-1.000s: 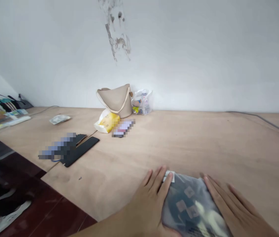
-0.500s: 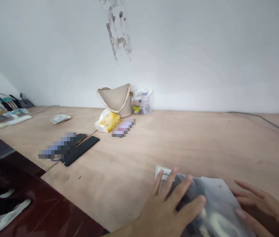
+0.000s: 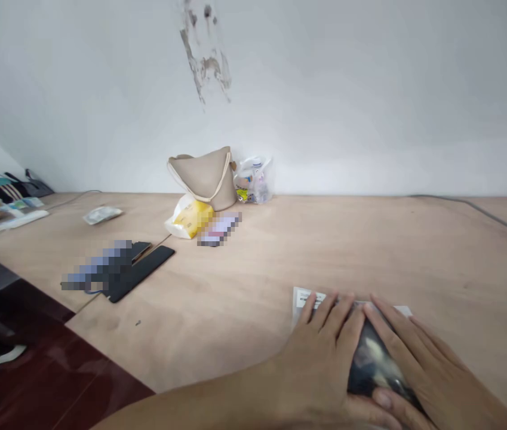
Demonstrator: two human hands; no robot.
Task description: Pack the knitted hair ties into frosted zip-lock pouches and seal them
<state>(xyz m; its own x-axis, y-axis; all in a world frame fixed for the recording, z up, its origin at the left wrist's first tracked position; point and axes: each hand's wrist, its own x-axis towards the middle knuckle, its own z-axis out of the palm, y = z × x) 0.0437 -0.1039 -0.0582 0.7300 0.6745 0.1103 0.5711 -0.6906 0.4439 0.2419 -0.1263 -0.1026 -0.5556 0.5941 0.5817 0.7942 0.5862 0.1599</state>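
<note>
A clear plastic bag [image 3: 374, 358] with something dark and pale inside lies on the wooden table [image 3: 235, 316], low and right of centre. Its far left corner carries a white printed label [image 3: 309, 298]. My left hand [image 3: 325, 352] rests flat on the bag's left part, fingers stretched out. On the right part lies my right hand [image 3: 423, 358], also flat with fingers extended. The two hands meet at the index fingertips, and the thumbs come together near the bottom. Between them the bag's dark contents show; the rest of the bag is hidden beneath the hands.
A beige handbag [image 3: 208, 173] stands by the wall beside a clear bag of small items [image 3: 255, 179]. Before them lie a yellow tissue pack [image 3: 193, 218] and a blurred-out flat item [image 3: 220, 230]. A black flat object [image 3: 141, 275] lies left; a grey cable [image 3: 472, 206] runs right.
My right hand has moved left from the bag's right side onto its top, beside my left hand. My left hand's fingers have drawn closer together, and the bag looks flatter.
</note>
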